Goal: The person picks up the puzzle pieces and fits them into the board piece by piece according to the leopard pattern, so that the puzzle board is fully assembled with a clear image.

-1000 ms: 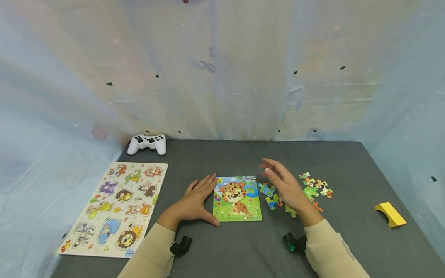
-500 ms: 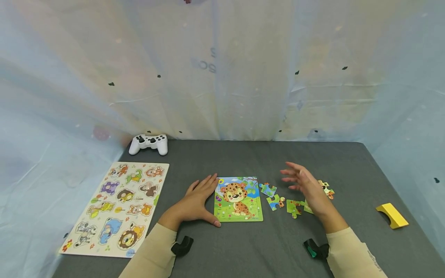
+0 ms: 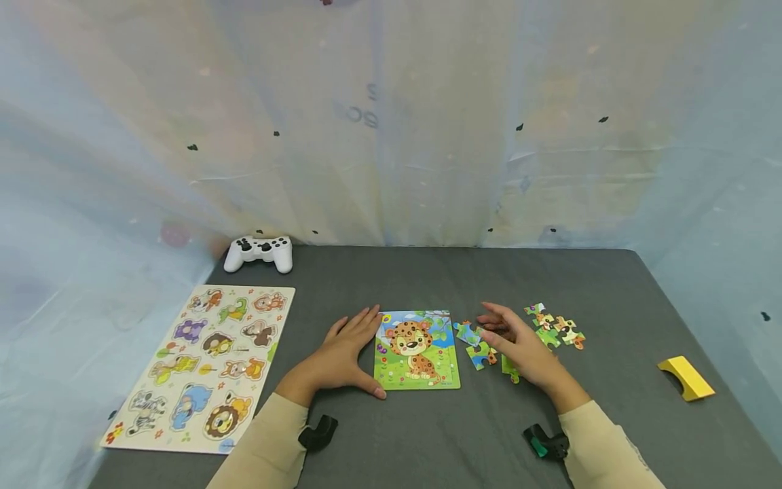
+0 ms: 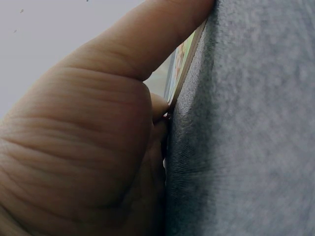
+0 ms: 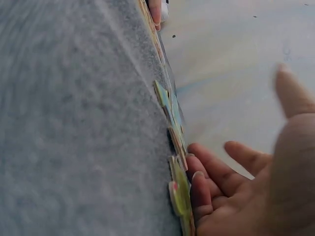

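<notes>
1. in the lower middle of the frame, a leopard jigsaw board [image 3: 417, 350] lies flat on the dark grey tabletop [image 3: 379, 448].
2. the left hand [image 3: 339, 354] is spread at that board's left edge, fingertips by its upper left corner and thumb by its lower left corner; it is wide open and grips nothing.
3. right of center, low in the frame, the right hand [image 3: 519, 343] hangs over loose jigsaw pieces [image 3: 479, 356], its fingers slightly bent and its thumb well apart from them in the right wrist view; it grips nothing, and whether a fingertip touches a piece i cannot tell.
4. a cluster of more pieces [image 3: 548, 334] lies just beyond the right hand.
5. at lower left lies a white animal puzzle board [image 3: 214, 388], with a white game controller [image 3: 259, 252] above it.
6. at lower right sits a yellow arch block [image 3: 687, 378].
</notes>
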`<act>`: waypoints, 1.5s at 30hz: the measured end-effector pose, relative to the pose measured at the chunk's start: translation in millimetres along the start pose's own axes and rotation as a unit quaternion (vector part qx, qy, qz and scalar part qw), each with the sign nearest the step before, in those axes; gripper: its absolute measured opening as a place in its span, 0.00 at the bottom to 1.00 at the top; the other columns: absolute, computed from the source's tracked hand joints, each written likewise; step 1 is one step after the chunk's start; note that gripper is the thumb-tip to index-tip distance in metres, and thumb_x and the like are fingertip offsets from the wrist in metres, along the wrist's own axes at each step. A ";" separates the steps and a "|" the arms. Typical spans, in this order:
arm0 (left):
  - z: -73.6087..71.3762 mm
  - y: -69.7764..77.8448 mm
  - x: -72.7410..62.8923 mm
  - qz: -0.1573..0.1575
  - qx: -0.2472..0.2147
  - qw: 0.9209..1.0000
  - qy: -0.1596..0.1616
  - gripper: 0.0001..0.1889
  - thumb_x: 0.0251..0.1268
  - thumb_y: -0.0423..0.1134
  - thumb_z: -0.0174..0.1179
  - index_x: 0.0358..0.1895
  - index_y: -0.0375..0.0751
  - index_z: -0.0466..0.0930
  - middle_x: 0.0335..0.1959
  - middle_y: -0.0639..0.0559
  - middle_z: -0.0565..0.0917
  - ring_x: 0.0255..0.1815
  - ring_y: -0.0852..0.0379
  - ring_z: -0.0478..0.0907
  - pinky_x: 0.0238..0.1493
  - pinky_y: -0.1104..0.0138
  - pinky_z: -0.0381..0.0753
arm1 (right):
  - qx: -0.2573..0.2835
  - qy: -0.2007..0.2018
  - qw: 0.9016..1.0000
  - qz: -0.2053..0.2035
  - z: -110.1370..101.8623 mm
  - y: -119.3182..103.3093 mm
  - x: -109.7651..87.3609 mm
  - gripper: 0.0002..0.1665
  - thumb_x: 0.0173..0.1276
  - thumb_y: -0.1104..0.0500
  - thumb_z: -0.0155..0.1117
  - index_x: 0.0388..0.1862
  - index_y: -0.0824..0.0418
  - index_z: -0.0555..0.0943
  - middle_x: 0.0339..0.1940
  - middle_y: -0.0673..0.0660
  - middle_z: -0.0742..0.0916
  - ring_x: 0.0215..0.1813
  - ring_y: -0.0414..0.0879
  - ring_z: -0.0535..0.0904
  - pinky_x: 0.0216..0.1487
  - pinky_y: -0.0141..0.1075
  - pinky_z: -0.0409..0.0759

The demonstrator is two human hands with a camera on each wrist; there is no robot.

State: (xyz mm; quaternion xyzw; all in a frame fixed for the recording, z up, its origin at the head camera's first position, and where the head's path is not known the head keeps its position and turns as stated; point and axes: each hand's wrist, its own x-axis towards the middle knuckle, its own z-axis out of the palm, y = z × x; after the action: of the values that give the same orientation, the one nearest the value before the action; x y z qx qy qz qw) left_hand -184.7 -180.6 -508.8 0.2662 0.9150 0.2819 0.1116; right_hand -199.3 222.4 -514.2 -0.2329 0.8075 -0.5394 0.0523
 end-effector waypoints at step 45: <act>0.6 -1.3 -1.1 0.001 0.006 1.000 0.005 0.77 0.42 0.72 0.84 0.91 0.41 0.46 0.91 0.48 0.43 0.90 0.49 0.37 0.83 0.42 0.33 | 0.035 0.099 0.994 0.035 32.0 -34.6 23.0 0.16 0.85 0.63 0.64 0.67 0.64 0.86 0.56 0.63 0.86 0.45 0.52 0.89 0.46 0.47 0.90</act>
State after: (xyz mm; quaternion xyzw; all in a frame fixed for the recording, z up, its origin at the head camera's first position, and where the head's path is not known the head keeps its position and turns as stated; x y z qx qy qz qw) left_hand -184.1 -181.9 -510.0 0.2665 0.9169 0.2779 0.1052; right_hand -197.9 174.7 -492.6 -0.1479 0.7970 -0.5856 -0.0009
